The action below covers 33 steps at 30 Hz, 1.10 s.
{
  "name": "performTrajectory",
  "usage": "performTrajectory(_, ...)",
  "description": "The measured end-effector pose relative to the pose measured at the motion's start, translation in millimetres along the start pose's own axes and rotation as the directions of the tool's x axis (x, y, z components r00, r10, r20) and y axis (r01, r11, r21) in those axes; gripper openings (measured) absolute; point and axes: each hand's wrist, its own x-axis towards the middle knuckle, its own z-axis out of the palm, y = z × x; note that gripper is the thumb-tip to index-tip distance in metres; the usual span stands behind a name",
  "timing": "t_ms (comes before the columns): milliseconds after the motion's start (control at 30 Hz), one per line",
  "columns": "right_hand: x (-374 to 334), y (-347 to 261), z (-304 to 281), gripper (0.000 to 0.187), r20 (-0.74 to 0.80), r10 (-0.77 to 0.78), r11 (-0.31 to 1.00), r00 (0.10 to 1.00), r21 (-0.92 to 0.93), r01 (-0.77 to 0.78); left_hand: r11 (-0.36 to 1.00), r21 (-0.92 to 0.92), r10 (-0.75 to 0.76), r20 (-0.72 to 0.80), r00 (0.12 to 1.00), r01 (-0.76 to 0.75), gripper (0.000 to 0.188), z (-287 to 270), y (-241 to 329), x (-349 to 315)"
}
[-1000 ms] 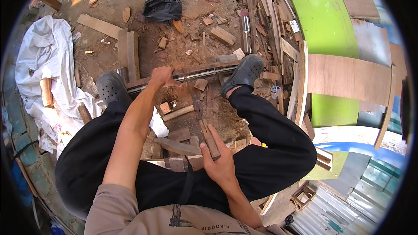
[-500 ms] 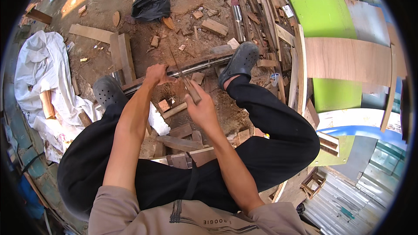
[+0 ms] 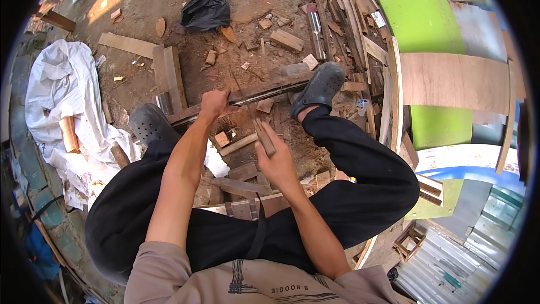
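My right hand (image 3: 277, 160) is closed round the wooden handle of a handsaw (image 3: 265, 139). The saw's thin, dark blade points away from me and crosses a long wooden beam (image 3: 267, 91). My left hand (image 3: 216, 104) grips this beam a little left of the blade, with its fingers over the far side. Between my two feet the beam lies crosswise. The dark clog (image 3: 323, 87) on my right foot rests against its right end, and the other clog (image 3: 151, 123) is by its left end.
Wood offcuts (image 3: 242, 183) lie on the dirt below my hands. A black plastic bag (image 3: 205, 11) sits farther off, and a white sheet (image 3: 62, 95) lies at the left. Long planks (image 3: 354, 28) and green panels (image 3: 416, 11) line the right side, with corrugated metal (image 3: 444, 259) nearer me.
The saw and my right hand have drawn back slightly toward me. My left hand keeps its place on the beam. The whole view has shifted a little.
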Motion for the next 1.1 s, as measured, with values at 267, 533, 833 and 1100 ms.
performTrajectory(267, 26, -2, 11, 0.052, 0.036, 0.127, 0.990, 0.991, 0.055, -0.129, 1.000, -0.006, 0.028, -0.030, 0.999, -0.028, 0.073, -1, 6, 3)
performTrajectory(533, -35, -2, -16, 0.050, -0.048, -0.109, 0.993, 0.993, 0.038, 0.110, 1.000, 0.026, -0.016, 0.002, 1.000, 0.016, 0.074, -2, -1, -6)
performTrajectory(833, -46, -8, -17, 0.056, -0.002, -0.091, 0.995, 0.996, 0.038, 0.091, 0.997, 0.074, -0.022, 0.022, 1.000, 0.020, 0.076, 0, -1, 0)
performTrajectory(1100, 28, 1, 8, 0.060, 0.006, 0.036, 0.999, 0.999, 0.005, -0.036, 0.999, 0.044, 0.025, 0.034, 0.999, -0.026, 0.076, -2, 6, 5)
